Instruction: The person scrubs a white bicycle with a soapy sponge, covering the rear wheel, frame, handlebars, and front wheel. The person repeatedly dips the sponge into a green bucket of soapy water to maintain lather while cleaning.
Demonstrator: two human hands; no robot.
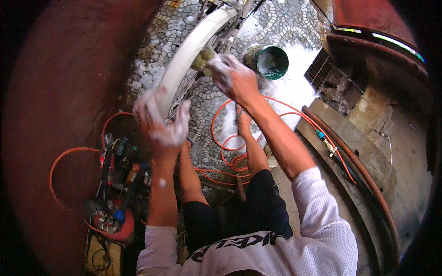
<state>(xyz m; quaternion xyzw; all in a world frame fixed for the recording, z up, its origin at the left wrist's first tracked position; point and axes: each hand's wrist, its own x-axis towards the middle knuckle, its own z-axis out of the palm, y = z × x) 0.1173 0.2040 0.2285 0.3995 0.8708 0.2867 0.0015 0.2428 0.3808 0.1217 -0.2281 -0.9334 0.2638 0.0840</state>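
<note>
A wheel with a white, curved tyre or fender [199, 39] stands before me, spokes showing at its right side. My right hand [232, 78], coated in foam, is closed on a yellow-green sponge [202, 60] that touches the wheel's inner side. Also foamy, my left hand [162, 120] is at the wheel's near end with its fingers spread; whether it touches the wheel I cannot tell. Just beyond the right hand is a green bucket [284, 63] with suds inside.
White foam [297, 62] covers part of the patterned stone floor [205, 99]. An orange hose [212, 124] loops between my feet. At left sits a pump-like machine with pipes [115, 216]. A metal drain grate [317, 69] and concrete ledge [322, 119] lie at right.
</note>
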